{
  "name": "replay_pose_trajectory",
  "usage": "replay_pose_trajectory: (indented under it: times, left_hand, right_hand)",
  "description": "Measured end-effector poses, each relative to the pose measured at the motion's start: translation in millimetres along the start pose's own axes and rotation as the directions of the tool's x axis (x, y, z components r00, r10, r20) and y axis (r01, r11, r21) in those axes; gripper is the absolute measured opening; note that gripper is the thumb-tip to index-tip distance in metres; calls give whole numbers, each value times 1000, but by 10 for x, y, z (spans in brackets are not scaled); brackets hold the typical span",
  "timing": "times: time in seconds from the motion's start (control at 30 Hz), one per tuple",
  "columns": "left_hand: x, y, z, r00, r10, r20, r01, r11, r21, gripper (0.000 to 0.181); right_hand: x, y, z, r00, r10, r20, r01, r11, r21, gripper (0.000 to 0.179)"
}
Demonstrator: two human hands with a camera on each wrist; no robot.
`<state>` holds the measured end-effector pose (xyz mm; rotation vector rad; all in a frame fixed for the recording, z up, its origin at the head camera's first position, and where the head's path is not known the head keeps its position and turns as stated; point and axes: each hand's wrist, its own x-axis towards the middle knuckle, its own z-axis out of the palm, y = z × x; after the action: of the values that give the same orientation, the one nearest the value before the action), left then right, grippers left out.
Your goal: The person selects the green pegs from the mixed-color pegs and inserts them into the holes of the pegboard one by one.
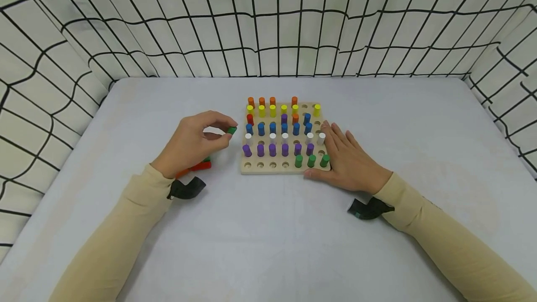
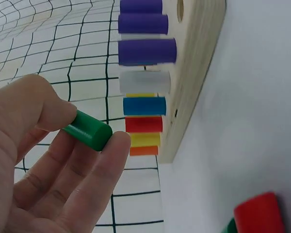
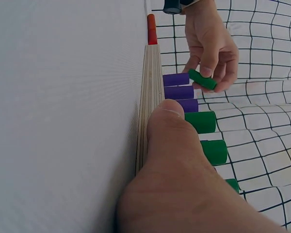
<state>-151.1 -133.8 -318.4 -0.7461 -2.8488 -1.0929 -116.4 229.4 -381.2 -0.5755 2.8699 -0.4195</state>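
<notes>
My left hand (image 1: 194, 140) pinches a green peg (image 2: 89, 130) between thumb and fingertips. It hovers just left of the wooden pegboard (image 1: 268, 172), and the peg is tilted. My right hand (image 1: 353, 162) rests along the board's right edge with its fingers extended, and its thumb (image 3: 172, 128) lies at the front edge. Three green pegs (image 1: 312, 161) stand at the right end of the front row, whose holes to the left are bare. Behind them stand purple pegs (image 1: 272, 149), white pegs (image 1: 285, 138) and blue pegs (image 1: 272, 128).
Yellow pegs (image 1: 272, 110) and orange pegs (image 1: 262, 101) fill much of the back rows. Loose on the white table (image 1: 268, 241), beneath my left hand, lie a red peg (image 1: 201, 166), an orange one (image 1: 182, 173) and a partly hidden green one. Black netting (image 1: 277, 27) surrounds the table.
</notes>
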Motion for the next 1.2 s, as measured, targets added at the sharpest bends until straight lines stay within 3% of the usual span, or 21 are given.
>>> replay_pose_trajectory:
  times: [0.4, 0.77, 1.0, 1.2]
  left_hand:
    - [-9, 120, 122, 993, 118, 3, -118, 991, -64, 26]
    - [-22, 216, 232, 981, 191, 31, -185, 974, -131, 30]
    - [-35, 275, 314, 978, 196, 66, -183, 970, -162, 29]
    - [-36, 319, 406, 982, 181, 52, -165, 961, -224, 32]
  right_hand:
    - [2, 0, 9, 1000, 8, -6, -8, 1000, 6, 122]
    - [-3, 4, 3, 1000, 10, -5, -10, 1000, 0, 122]
    - [-7, 5, -4, 1000, -1, -10, 1, 1000, -1, 121]
    - [4, 2, 5, 1000, 2, -10, -2, 1000, 6, 121]
